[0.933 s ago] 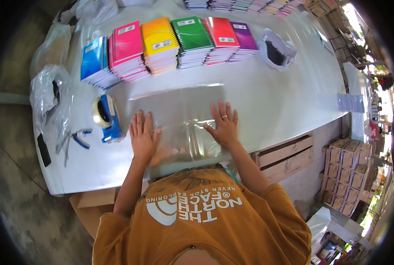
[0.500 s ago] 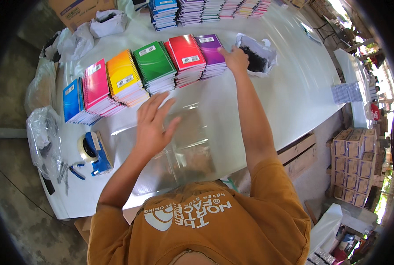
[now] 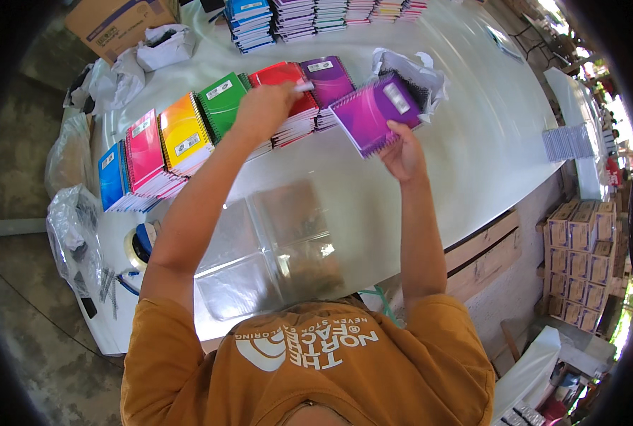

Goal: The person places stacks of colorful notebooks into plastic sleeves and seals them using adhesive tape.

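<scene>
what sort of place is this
Probably a small workshop or packing area: stacks of notebooks grouped by colour stand on a large table, a tape dispenser sits partly behind the left arm, and boxes are piled off to the right.

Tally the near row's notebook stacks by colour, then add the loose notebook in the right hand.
Blue stack: 1
Pink stack: 1
Yellow stack: 1
Green stack: 1
Red stack: 1
Purple stack: 1
Purple notebook in right hand: 1
Total: 7 (6 stacks, 1 notebook)
</scene>
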### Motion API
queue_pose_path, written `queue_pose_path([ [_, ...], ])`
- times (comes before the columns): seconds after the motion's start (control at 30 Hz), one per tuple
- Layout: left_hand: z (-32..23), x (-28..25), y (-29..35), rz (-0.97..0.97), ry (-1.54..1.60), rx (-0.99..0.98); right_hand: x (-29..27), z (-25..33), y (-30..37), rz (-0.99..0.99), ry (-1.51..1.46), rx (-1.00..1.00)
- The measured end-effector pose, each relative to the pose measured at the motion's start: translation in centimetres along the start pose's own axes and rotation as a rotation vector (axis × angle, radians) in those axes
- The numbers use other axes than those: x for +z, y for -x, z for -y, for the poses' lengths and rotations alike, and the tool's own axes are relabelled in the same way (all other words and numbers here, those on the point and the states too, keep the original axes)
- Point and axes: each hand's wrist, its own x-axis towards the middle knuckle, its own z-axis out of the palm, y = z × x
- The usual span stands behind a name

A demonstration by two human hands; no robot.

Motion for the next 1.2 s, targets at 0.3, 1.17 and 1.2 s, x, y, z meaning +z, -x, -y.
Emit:
queue_pose_path([
  [0.3,-7.3,-0.3,7.8,-0.668,1.029,0.298,2.2,-6.8,5.2,-0.052,-0.283,0.139],
  [1.17,-3.1,-1.4,7.1,-0.678,0.752,-0.087,0.1,-6.6,5.9,-0.069,0.0,0.209],
  [1.2,-3.1,-1.1,7.0,-0.728,0.784,-0.041,0.2,-6.7,5.9,-0.066,0.002,0.215],
])
